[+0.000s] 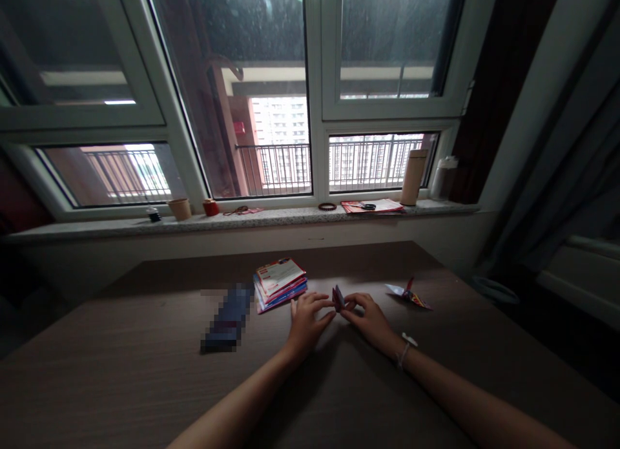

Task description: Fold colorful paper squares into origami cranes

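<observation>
A small folded piece of coloured paper (338, 298) stands on the dark wooden table (145, 384), held between both my hands. My left hand (306, 320) pinches its left side with curled fingers. From the right, my right hand (368, 316) grips the same piece; a white band sits on that wrist. A finished folded paper figure (409, 294) lies just right of my right hand. To the left of my left hand lies a stack of coloured paper sheets (279, 282).
A blurred dark oblong object (228, 323) lies left of the stack. The stone windowsill (271, 219) carries a paper cup (179, 208), a red cup (210, 207), papers (372, 207) and a tall flask (413, 176). A curtain (571, 152) hangs at the right.
</observation>
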Motion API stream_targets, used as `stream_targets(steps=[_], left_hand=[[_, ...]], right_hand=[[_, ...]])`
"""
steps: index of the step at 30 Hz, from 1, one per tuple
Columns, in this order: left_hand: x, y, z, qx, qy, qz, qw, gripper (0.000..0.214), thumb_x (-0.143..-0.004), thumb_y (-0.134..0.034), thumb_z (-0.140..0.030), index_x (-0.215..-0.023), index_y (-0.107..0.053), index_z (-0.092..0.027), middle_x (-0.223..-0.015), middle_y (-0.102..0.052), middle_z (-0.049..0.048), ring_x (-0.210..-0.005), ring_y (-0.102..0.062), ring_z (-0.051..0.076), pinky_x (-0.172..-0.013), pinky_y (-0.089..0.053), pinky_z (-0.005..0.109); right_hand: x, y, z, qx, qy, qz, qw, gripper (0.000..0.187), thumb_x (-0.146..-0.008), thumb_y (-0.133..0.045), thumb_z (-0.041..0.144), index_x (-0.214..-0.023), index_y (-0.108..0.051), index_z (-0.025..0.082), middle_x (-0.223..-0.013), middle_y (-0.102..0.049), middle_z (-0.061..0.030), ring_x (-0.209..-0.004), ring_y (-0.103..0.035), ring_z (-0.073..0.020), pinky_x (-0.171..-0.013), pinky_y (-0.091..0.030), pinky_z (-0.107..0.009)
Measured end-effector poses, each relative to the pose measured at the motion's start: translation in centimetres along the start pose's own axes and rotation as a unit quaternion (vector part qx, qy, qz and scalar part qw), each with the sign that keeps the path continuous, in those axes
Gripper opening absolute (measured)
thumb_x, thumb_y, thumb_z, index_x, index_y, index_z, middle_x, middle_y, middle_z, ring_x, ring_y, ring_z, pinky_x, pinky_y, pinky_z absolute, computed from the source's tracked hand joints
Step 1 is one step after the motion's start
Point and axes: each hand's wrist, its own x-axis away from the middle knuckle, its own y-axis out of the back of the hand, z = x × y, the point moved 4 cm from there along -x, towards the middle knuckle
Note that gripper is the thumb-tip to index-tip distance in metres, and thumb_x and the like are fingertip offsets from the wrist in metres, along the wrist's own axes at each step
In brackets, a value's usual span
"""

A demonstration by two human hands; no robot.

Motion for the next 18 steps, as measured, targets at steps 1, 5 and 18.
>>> stream_targets(steps=[1, 5, 18], left_hand=[[-0.02, -0.04, 0.03, 0.004, 0.008, 0.006, 1.0, 0.018, -0.082, -0.065, -0.03, -0.098, -0.074, -0.033, -0.12, -0.066, 0.0018, -0.125, -0.046, 0.029, -0.11, -0.018, 0.059], [-0.11, -0.3, 0.13, 0.018, 0.015, 0.015, 1.0, 0.02, -0.083, -0.062, -0.033, -0.099, -0.074, -0.032, -0.118, -0.068, 0.0032, -0.123, -0.048, 0.03, -0.109, -0.014, 0.065], [-0.16, -0.68, 0.26, 0.029, 0.008, 0.036, 0.999, 0.014, -0.078, -0.068, -0.035, -0.089, -0.077, -0.032, -0.109, -0.073, 0.0036, -0.12, -0.052, 0.031, -0.11, -0.008, 0.066]], right_hand=[[0.02, -0.01, -0.01, 0.001, 0.0, 0.002, 1.0, 0.022, -0.076, -0.066, 0.034, -0.094, -0.067, 0.021, -0.091, -0.064, -0.0043, -0.099, -0.056, -0.0239, -0.093, -0.044, -0.038], [0.05, -0.13, 0.07, 0.0, 0.011, 0.016, 1.0, 0.021, -0.079, -0.064, 0.037, -0.092, -0.068, 0.021, -0.096, -0.064, -0.005, -0.102, -0.055, -0.0236, -0.095, -0.042, -0.037], [0.15, -0.3, -0.23, 0.009, -0.001, 0.031, 0.999, 0.018, -0.081, -0.062, 0.039, -0.086, -0.07, 0.024, -0.106, -0.061, -0.006, -0.115, -0.05, -0.0251, -0.104, -0.036, -0.039]])
